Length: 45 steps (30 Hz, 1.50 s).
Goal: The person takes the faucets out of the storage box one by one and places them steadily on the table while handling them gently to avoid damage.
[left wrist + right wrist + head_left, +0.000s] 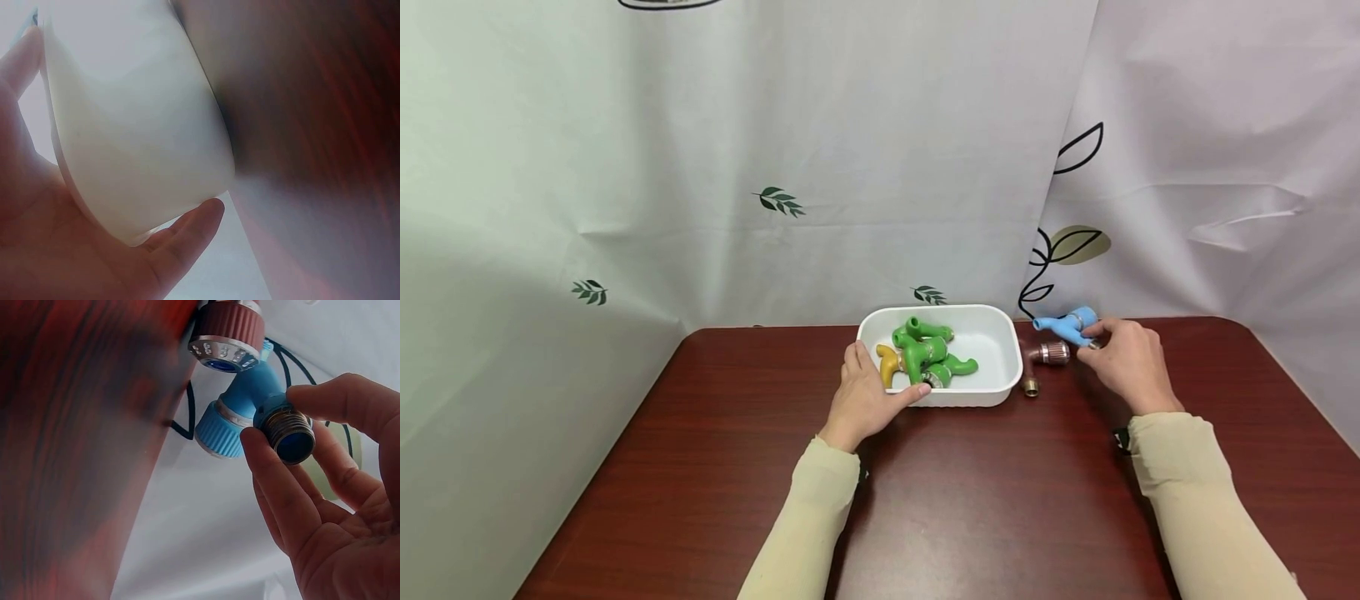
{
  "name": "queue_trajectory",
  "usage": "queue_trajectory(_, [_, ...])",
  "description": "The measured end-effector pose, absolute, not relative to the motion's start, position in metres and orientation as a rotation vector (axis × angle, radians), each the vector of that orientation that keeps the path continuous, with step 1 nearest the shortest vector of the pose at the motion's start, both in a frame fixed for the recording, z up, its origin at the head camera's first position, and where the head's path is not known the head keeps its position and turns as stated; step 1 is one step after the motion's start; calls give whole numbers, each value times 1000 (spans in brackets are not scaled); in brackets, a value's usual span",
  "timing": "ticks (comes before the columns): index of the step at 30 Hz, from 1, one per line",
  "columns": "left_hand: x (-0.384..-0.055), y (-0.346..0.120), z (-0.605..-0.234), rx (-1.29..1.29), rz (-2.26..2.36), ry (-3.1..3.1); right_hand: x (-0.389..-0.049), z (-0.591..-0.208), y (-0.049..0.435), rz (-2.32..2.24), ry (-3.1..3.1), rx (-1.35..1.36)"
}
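Observation:
A white plastic tray [992, 358] stands near the back of the table, with several green taps [925, 352] and a yellow tap [888, 363] piled in its left half. My left hand [862, 402] holds the tray's front left corner, thumb along the front rim and fingers round the left wall. Right of the tray, my right hand [1129, 360] pinches a blue tap [1063, 326] by its threaded end, which faces the camera in the right wrist view. A dark red-brown tap [1054, 353] lies on the table between the tray and this hand.
The dark red wooden table [970, 500] meets a pale hanging cloth [880, 167] with leaf prints right behind the tray. More of this cloth hangs along the left and right sides.

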<state>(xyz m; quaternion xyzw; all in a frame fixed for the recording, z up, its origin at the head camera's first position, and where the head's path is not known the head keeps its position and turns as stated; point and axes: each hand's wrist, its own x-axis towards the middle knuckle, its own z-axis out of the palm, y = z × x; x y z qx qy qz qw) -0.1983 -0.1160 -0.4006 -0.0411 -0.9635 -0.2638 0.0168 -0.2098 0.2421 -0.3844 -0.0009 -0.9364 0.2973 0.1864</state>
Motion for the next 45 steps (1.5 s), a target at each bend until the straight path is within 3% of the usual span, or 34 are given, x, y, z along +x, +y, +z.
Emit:
queue_trajectory(28, [-198, -115, -399, -151, -825, -2984, -214, -396, 250, 852, -2713, -65])
queue_trajectory(45, [-198, -116, -400, -154, -814, -2982, -218, -402, 254, 826, -2810, 29])
